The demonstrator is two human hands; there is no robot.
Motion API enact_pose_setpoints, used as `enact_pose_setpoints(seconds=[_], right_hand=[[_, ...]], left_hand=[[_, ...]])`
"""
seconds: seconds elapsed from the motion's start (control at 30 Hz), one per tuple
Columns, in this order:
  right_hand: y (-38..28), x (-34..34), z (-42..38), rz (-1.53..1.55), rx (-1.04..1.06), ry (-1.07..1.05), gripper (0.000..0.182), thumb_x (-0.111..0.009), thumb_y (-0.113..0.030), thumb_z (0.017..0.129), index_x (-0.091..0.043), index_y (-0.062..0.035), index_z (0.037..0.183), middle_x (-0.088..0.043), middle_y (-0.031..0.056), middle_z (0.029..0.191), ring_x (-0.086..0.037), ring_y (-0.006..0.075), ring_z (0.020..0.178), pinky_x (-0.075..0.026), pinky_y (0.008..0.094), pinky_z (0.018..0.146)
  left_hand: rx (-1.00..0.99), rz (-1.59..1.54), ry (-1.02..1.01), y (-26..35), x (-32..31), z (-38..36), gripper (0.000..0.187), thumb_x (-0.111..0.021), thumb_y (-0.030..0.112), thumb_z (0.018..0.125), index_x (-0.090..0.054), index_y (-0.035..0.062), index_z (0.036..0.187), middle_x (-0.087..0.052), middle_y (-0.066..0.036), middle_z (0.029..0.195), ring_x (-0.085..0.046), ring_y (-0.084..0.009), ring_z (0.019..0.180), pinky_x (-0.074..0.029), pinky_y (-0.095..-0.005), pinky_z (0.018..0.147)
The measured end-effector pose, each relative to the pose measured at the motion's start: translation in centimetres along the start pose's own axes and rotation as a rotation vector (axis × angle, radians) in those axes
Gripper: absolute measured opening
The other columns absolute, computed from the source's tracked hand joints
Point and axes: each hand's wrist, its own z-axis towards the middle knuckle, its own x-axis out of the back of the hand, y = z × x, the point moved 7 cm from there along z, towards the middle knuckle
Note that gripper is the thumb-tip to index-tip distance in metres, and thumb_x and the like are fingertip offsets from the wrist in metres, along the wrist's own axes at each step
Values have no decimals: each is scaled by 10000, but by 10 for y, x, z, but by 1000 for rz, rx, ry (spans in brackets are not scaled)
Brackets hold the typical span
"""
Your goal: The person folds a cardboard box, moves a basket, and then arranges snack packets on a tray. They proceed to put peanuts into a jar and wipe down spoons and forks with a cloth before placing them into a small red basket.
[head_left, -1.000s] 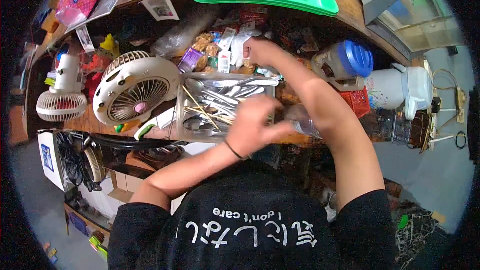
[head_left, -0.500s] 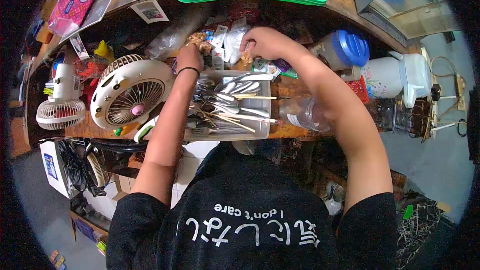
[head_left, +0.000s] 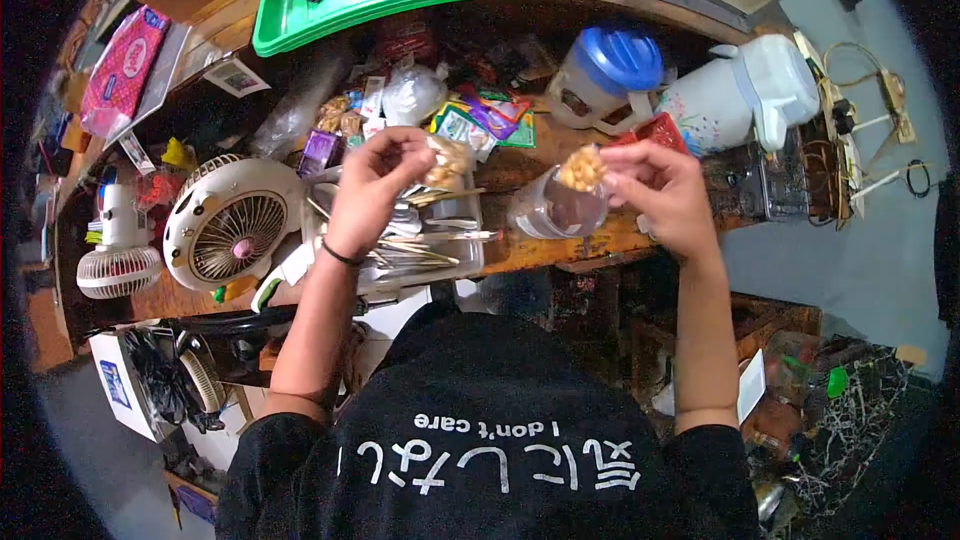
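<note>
My left hand [head_left: 375, 185] pinches a small clear packet of nuts [head_left: 447, 164] by its edge, above the right side of the cutlery tray [head_left: 470, 265]. Between the fingertips of my right hand [head_left: 660, 188] is a small packet of peanuts [head_left: 580, 169], held at the mouth of a clear plastic jar [head_left: 545, 208]. The jar rests tilted on the wooden counter, and the packet hides part of its rim. Spoons and wooden chopsticks fill the tray, partly covered by my left hand. More brown snack packets [head_left: 345, 120] lie behind that hand.
Colourful sachets [head_left: 485, 120] lie at the back. A blue-lidded pitcher [head_left: 600, 80] and a white thermos [head_left: 740, 95] stand on the right. On the left are a round fan [head_left: 235, 215] and a smaller fan [head_left: 120, 240]. A green tray [head_left: 400, 0] sits on the shelf above.
Both hands have drawn back from the pile at the rear, each bringing a nut packet. My right hand is now by the jar. The head view has shifted, so the counter appears further left.
</note>
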Motion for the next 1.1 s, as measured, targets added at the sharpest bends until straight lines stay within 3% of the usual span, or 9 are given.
enact_pose_setpoints(seconds=[0.1, 0.23, 0.3, 0.4, 0.47, 0.63, 0.83, 1.03, 1.1], right_hand=[[35, 1, -20, -30, -137, 112, 213, -632, -19, 860, -645, 27, 1068, -655, 50, 938, -607, 70, 742, -493, 206, 617], [23, -2, -30, -366, 152, 248, 118, -622, -21, 858, -684, 6, 956, -640, 43, 857, -591, 62, 721, -465, 223, 573], [38, 12, -39, 57, 70, 429, 113, -630, 1, 837, -675, 5, 941, -633, 43, 866, -587, 69, 728, -465, 222, 610], [47, 29, -51, 125, 160, 609, 123, -642, 15, 816, -664, 3, 936, -629, 44, 877, -593, 75, 738, -471, 228, 633], [52, 33, -56, -19, 278, 623, 148, -644, -5, 821, -657, -8, 969, -632, 43, 900, -599, 81, 744, -476, 238, 639], [92, 25, -66, 51, 80, 526, 201, -646, -39, 829, -650, -26, 1030, -642, 52, 967, -594, 95, 759, -477, 245, 669], [103, 20, -71, 183, -53, 486, 244, -656, -65, 841, -633, -20, 1080, -635, 76, 976, -574, 94, 768, -476, 244, 679], [36, 14, -53, -191, 260, 566, 298, -694, -158, 814, -625, -51, 1083, -629, 94, 948, -600, 176, 769, -495, 288, 636], [5, -5, -39, -580, 633, 374, 269, -701, -177, 775, -644, -49, 1005, -643, 140, 927, -637, 282, 792, -521, 370, 647]], left_hand=[[40, -46, -74, -2, -47, 2, 224, -673, 126, 871, -603, -9, 1037, -621, -20, 913, -584, -84, 842, -487, -230, 766], [-17, -80, -195, 10, -102, 6, 127, -651, 99, 887, -584, 30, 968, -604, 13, 876, -563, -59, 822, -467, -212, 741], [-69, -8, -213, 8, -118, 12, 123, -651, 96, 885, -587, 28, 965, -607, 11, 860, -568, -63, 803, -471, -215, 733], [-239, 222, -203, 15, -141, 16, 109, -651, 81, 878, -597, 14, 944, -614, 6, 821, -583, -73, 757, -479, -229, 712], [-298, 343, -202, 14, -152, 15, 114, -666, 79, 856, -609, 2, 918, -633, -10, 807, -592, -78, 741, -483, -241, 695], [-444, 704, -115, 38, -156, 12, 155, -697, 127, 815, -637, -8, 866, -659, -74, 764, -610, -124, 691, -484, -275, 663], [-501, 901, -218, 37, -152, 6, 175, -674, 161, 808, -652, -4, 862, -655, -172, 819, -633, -328, 744, -494, -372, 689], [-486, 921, -248, 48, -146, -6, 183, -677, 171, 812, -655, -5, 858, -651, -175, 831, -612, -327, 759, -476, -386, 693], [-488, 900, -299, 40, -146, -2, 169, -670, 161, 800, -655, 3, 858, -640, -165, 810, -604, -329, 773, -475, -395, 709]])
